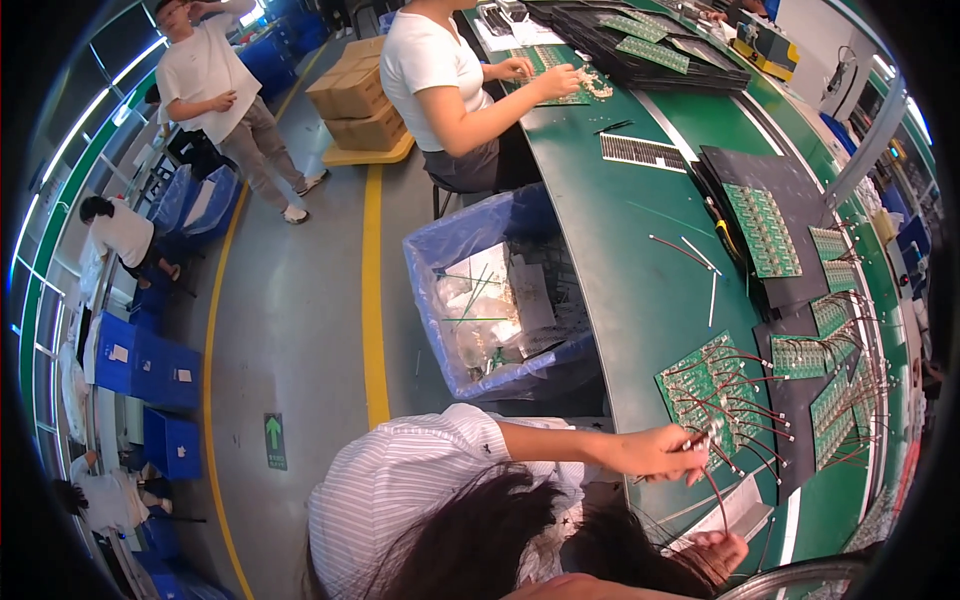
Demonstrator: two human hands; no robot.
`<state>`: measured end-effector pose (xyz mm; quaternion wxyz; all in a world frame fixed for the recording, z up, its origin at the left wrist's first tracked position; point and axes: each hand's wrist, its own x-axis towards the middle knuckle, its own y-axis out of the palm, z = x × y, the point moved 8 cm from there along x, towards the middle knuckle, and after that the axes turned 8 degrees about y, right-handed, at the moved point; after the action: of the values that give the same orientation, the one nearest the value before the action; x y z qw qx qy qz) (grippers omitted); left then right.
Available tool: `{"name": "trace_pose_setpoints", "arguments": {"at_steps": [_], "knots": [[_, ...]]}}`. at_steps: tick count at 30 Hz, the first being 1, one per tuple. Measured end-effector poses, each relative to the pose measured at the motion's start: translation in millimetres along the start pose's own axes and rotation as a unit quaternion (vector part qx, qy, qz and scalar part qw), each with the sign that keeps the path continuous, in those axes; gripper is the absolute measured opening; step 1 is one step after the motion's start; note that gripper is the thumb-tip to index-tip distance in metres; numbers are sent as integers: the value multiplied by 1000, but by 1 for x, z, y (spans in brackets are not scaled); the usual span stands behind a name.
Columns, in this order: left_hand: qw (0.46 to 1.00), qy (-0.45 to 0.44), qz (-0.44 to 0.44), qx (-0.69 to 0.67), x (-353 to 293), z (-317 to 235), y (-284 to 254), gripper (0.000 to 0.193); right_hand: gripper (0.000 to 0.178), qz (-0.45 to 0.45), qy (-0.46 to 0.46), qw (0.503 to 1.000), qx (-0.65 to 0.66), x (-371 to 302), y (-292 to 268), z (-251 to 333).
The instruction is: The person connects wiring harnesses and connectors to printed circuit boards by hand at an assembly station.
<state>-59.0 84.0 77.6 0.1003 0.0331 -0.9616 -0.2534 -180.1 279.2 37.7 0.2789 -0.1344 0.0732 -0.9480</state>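
Observation:
My left hand (662, 454) is closed over the near edge of a green circuit board panel (712, 375) with several red-and-black wires attached. A small dark and silvery thing shows at its fingertips, too blurred to name. Just below it, a thin red wire (719, 495) runs down to my right hand (716, 556), whose fingers are pinched on its lower end. Beside my right hand lies a pale open tray (735, 512), partly hidden by that hand. My striped sleeve (400, 470) and dark hair cover the lower middle of the view.
More wired circuit boards (798, 356) lie to the right on black sheets (795, 480). Loose wires (712, 290) rest on the green bench (610, 240). A blue-lined bin (425, 300) stands beside the bench. Further along, a seated person (440, 80) handles boards; another person (215, 85) stands in the aisle.

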Motion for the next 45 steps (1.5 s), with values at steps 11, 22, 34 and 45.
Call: {"name": "trace_pose_setpoints", "arguments": {"at_steps": [11, 22, 34, 45], "knots": [[955, 143, -224, 133, -8, -32, -52, 17, 12, 192, 211, 950, 123, -28, 133, 62], [965, 38, -205, 157, 14, -61, -74, 19, 14, 168, 268, 907, 277, -8, 143, 59], [973, -2, -130, 192, 26, -63, -50, 23, 5, 163, 264, 916, 253, -20, 142, 58], [924, -4, -112, 366, 34, -78, -52, 26, 6, 151, 116, 982, -17, -3, 140, 82]]}}
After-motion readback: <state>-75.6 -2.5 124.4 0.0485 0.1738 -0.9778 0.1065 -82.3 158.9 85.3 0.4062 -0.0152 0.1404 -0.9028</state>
